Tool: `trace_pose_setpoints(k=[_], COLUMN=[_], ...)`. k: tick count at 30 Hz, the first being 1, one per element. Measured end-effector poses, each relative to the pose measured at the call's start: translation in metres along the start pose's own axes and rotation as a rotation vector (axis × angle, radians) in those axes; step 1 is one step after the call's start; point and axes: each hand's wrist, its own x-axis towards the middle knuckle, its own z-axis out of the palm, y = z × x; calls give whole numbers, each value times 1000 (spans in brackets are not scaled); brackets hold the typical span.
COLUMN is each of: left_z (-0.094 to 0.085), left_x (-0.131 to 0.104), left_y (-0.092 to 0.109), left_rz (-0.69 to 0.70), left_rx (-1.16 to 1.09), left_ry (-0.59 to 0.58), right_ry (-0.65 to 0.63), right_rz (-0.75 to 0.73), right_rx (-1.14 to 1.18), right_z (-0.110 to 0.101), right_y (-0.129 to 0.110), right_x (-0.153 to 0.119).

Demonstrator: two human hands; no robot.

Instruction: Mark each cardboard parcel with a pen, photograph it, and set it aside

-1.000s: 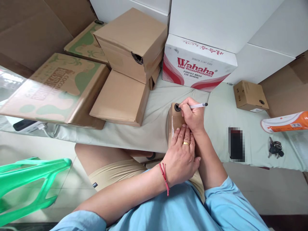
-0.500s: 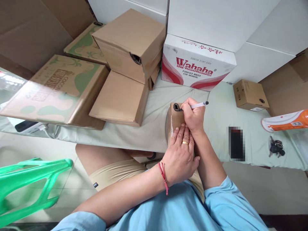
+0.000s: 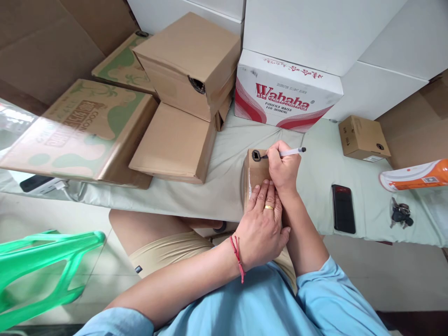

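A small brown cardboard box (image 3: 258, 173) lies at the front edge of the cloth-covered table, partly covered by my hands. Near its far left corner is a hole (image 3: 256, 156) ringed with black ink. My right hand (image 3: 284, 169) is closed around a pen (image 3: 292, 152), with the tip just right of the black ring; whether it touches the cardboard I cannot tell. Flat on the box's near part rests my left hand (image 3: 264, 219), fingers stretched out and wearing a gold ring. It lies beside my right wrist.
Left stand a coconut carton (image 3: 82, 126) and stacked brown boxes (image 3: 175, 140). A Wahaha water carton (image 3: 287, 95) is at the back. To the right are a small box (image 3: 364, 137), phone (image 3: 343, 208), keys (image 3: 401, 213) and an orange-white container (image 3: 416, 175). A green stool (image 3: 52, 242) stands lower left.
My right hand and the pen have shifted slightly right, so the tip has moved from the ring's lower right edge to just beside it. My left hand stays in place.
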Motion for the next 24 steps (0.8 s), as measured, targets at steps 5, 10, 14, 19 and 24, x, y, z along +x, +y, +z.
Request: trace_pose_setpoints(k=[5, 10, 14, 19, 24], left_z=[0, 1, 0, -1, 1], left_x=[0, 0, 0, 0, 0], left_y=[0, 0, 1, 1, 0], left_rz=[-3, 1, -3, -2, -3], left_rx=[-1, 1, 5, 6, 8], left_ry=[-7, 7, -5, -10, 2], right_ry=[-39, -125, -169, -202, -194], right_rz=[-1, -17, -29, -35, -8], right_rx=[82, 126, 110, 91, 63], right_z=[1, 2, 2, 2, 2], right_y=[2, 4, 3, 2, 1], right_x=[0, 2, 3, 4, 5])
